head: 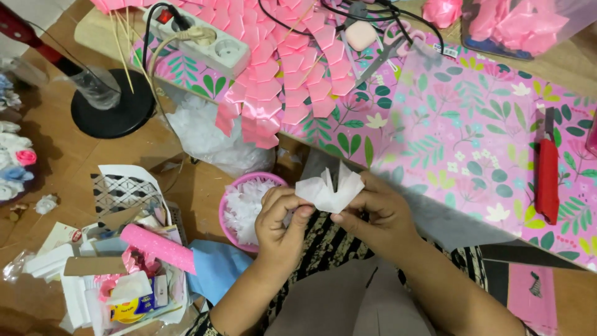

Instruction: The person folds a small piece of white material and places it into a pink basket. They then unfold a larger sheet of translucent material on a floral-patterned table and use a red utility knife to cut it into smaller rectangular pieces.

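Your counter [454,143], under a pink leaf-and-flower cover, carries rows of folded pink ribbon pieces [286,74], a white power strip [205,40], scissors [382,53] and a red utility knife [547,177]. Below on the wooden floor [56,168] sit a pink bowl [231,205] of white scraps and a black lamp base [112,106]

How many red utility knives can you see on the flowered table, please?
1: a red utility knife lies lengthwise near the right edge of the flowered table. Others could be hidden under clutter.

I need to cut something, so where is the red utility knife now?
In the head view, the red utility knife lies on the right side of the pink floral table cover, beyond the right hand.
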